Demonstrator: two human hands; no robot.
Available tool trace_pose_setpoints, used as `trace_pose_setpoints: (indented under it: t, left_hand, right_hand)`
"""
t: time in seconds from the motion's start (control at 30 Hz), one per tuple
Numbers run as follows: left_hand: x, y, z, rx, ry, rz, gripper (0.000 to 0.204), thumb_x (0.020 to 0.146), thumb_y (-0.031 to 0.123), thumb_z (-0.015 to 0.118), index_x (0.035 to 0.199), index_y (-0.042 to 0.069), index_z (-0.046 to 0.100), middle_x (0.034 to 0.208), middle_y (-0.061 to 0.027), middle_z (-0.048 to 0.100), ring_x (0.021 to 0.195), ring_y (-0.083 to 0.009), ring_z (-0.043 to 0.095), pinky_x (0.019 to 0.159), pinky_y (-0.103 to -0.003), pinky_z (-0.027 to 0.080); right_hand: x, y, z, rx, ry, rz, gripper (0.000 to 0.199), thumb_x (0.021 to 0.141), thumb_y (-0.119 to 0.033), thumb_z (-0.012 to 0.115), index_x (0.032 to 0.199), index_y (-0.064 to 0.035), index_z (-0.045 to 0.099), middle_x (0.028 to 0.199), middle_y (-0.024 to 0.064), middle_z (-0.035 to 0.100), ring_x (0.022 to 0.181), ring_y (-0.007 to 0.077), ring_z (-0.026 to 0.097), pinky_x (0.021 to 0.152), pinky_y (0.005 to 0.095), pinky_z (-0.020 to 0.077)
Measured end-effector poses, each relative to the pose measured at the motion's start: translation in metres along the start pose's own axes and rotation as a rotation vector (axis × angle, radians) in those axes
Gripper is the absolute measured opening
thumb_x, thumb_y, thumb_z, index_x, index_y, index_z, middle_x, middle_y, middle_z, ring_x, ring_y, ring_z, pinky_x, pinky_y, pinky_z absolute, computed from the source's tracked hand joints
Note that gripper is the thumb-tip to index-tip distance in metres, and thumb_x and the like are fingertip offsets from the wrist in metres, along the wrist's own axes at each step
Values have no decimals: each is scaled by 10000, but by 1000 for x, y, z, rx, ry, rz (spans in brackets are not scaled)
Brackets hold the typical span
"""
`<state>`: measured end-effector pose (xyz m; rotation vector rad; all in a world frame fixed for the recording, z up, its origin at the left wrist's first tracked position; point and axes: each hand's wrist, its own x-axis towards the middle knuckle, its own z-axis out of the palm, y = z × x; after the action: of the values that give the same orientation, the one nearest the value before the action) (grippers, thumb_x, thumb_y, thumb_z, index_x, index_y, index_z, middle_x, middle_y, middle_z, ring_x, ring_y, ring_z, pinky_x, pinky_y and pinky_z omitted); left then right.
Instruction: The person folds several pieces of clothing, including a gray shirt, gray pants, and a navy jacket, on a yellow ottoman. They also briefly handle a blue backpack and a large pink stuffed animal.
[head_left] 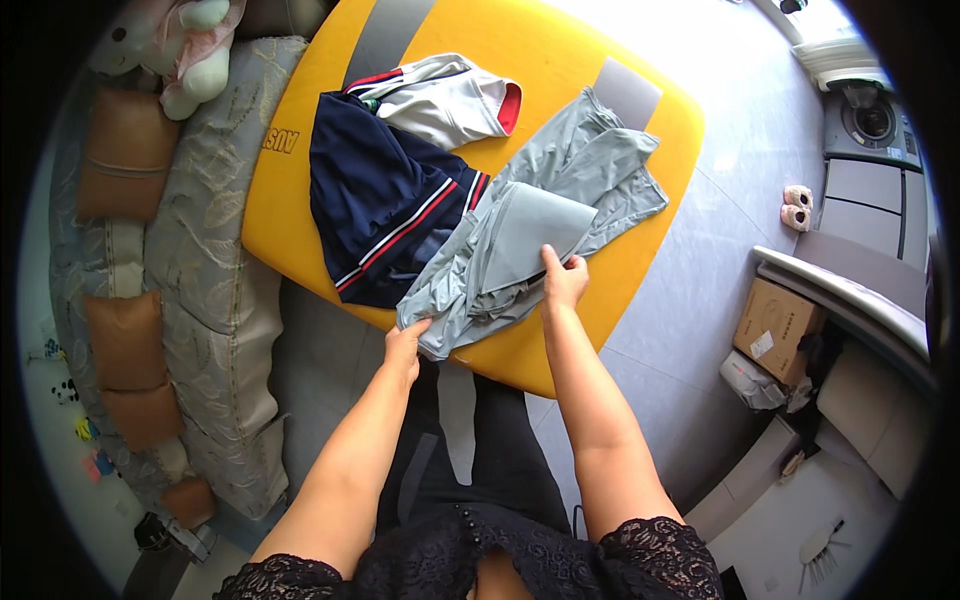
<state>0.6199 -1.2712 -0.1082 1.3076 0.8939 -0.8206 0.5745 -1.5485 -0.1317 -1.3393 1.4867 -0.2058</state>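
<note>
pinching the grey garment (530, 222): left hand (404, 349) at its near corner, right hand (566, 279) farther up its right side! it slants over the yellow counter (680, 150) just ahead, long axis running away rightward.

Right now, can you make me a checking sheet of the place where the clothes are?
Surface: yellow top with grey bands.
Job's things: grey cloth, bunched and partly folded, overlapping the navy cloth; white cloth against the navy one, can't tell if they are joined.
Clutter: box and white bag at the right; slippers on the floor.
Hands: left hand grips the grey cloth's near left end; right hand pinches its flat, folded part.
Cables: nothing seen for certain.
Surroundings: sofa with brown cushions and a plush toy at the left; washing machine at the far right.
</note>
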Motion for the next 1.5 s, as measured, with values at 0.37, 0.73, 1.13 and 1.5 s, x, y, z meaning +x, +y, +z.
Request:
trace_pose_setpoints:
  t: [0.37, 0.73, 1.13, 1.5]
  left_hand:
    - [-125, 88, 181, -278, -638, -75, 535, 873, 116, 599, 1346, -13, 388, 1316, -144, 504, 1222, -274, 489, 1056, -425, 369]
    - [-60, 92, 357, -274, -759, 278, 349, 918, 20, 507, 1263, 59, 476, 1216, -77, 552, 1114, -223, 553, 953, -380, 457]
    - [15, 52, 313, -340, -739, -78, 350, 950, 35, 427, 1295, 72, 385, 1334, -110, 452, 1200, -284, 488, 996, -484, 430]
    - [39, 68, 350, -237, -602, -96, 270, 952, 180, 494, 1209, 122, 434, 1204, -76, 534, 1131, -237, 498, 994, -509, 338]
  right_hand:
    - [43, -195, -99, 455, -227, -569, 196, 889, -109, 637, 1039, -5, 564, 956, 15, 609, 822, 69, 538, 729, 218, 445]
    - [91, -359, -176, 586, -231, -1117, 189, 874, -105, 659, 1038, -53, 579, 943, 55, 673, 846, 128, 631, 765, 240, 496]
    - [90, -290, -123, 774, -510, -646, 241, 926, -174, 597, 1110, -32, 536, 1029, 82, 650, 923, 157, 634, 803, 270, 522]
    - [103, -311, -109, -132, 0, -1600, 129, 840, 43, 581, 911, -39, 510, 896, 95, 672, 855, 209, 630, 768, 272, 490]
